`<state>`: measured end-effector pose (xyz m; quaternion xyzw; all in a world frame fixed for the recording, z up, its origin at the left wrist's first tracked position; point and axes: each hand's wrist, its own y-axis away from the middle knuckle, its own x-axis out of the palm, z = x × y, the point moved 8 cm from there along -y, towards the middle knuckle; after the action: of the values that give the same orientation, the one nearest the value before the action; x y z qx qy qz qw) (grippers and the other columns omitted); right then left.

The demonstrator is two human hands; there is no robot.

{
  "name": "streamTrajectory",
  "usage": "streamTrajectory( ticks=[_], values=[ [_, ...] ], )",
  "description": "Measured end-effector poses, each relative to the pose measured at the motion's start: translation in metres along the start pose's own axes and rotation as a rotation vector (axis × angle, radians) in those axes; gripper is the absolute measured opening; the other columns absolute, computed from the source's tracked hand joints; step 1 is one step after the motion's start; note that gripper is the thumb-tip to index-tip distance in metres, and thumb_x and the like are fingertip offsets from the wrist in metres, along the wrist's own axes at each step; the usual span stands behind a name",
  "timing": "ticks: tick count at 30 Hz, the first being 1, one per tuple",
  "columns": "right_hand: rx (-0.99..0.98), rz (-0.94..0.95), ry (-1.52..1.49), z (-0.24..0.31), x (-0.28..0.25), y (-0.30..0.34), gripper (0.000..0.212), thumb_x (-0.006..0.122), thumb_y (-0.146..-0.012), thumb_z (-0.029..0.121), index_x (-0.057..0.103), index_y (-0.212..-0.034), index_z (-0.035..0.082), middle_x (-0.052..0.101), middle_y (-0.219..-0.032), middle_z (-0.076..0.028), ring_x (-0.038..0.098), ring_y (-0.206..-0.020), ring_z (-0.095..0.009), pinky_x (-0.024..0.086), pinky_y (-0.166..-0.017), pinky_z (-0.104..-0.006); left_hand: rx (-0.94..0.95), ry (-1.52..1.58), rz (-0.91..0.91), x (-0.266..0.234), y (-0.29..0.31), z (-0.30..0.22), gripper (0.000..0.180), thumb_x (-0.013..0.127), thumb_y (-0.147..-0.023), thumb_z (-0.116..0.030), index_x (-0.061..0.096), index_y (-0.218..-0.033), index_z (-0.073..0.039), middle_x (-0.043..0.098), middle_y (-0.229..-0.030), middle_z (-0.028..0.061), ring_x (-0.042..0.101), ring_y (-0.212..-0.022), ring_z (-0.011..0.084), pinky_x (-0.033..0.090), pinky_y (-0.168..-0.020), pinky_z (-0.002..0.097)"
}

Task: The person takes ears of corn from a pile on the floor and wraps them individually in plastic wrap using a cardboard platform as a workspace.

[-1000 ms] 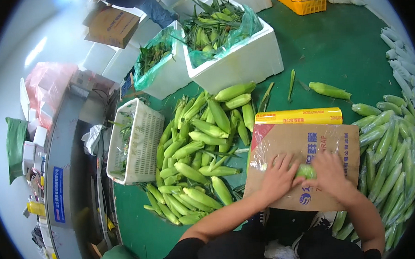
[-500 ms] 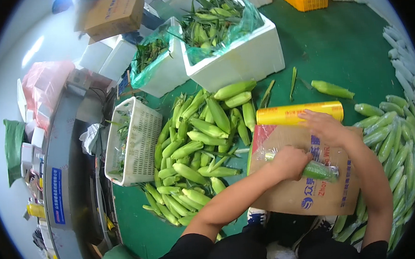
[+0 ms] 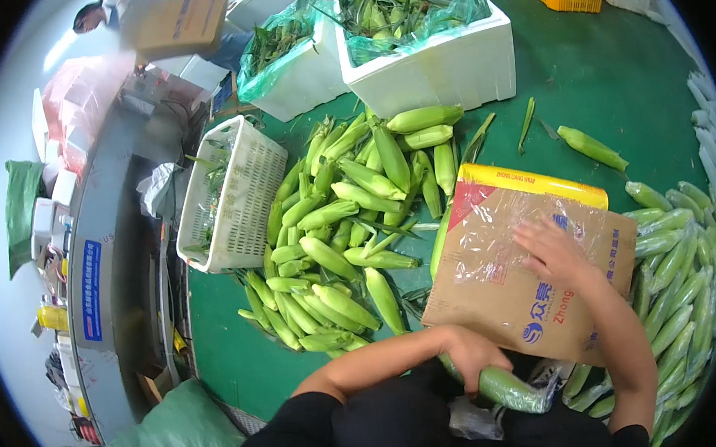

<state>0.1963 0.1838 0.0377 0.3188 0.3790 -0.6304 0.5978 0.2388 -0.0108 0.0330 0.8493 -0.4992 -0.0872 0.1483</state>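
Observation:
My left hand is closed around an ear of corn wrapped in clear film, held low in front of my body. My right hand lies with fingers spread over a printed cardboard sheet, where clear, wrinkled film glints. Along the far edge of the cardboard sits a yellow roll of cling film, partly hidden by it. Left of the cardboard is a pile of unwrapped green corn ears. Many film-wrapped ears are heaped on the right.
White foam boxes lined with green plastic hold corn and leaves at the back. A white plastic basket stands left of the pile. One ear lies alone on the green floor. A person carries a carton at the far left.
My left hand has drawn the wrapped ear off the cardboard toward my body. My right hand has left the roll and come down onto the cardboard, which now partly covers the roll.

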Motion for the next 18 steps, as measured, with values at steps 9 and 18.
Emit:
streamTrajectory(
  ticks=[9, 18],
  values=[
    [0.403, -0.249, -1.189, 0.066, 0.059, 0.095, 0.089, 0.071, -0.081, 0.063, 0.044, -0.142, 0.005, 0.052, -0.126, -0.011, 0.054, -0.107, -0.021, 0.044, -0.089, -0.0330, 0.508, 0.154, -0.971, -0.111, 0.059, -0.095, 0.087, 0.089, -0.069, -0.045, 0.048, -0.134, -0.005, 0.050, -0.133, 0.0124, 0.052, -0.117, 0.0338, 0.045, -0.100, 0.0457],
    [0.420, 0.184, -1.904, 0.108, 0.046, 0.079, 0.075, 0.062, -0.095, 0.042, 0.032, -0.151, 0.001, 0.061, -0.124, -0.015, 0.067, -0.102, -0.023, 0.057, -0.069, -0.0311, 0.991, 0.914, -1.348, -0.125, 0.114, -0.055, 0.032, 0.048, -0.102, -0.033, 0.051, -0.078, -0.012, 0.059, -0.068, 0.0036, 0.063, -0.070, 0.0190, 0.050, -0.067, 0.0367]
  ],
)
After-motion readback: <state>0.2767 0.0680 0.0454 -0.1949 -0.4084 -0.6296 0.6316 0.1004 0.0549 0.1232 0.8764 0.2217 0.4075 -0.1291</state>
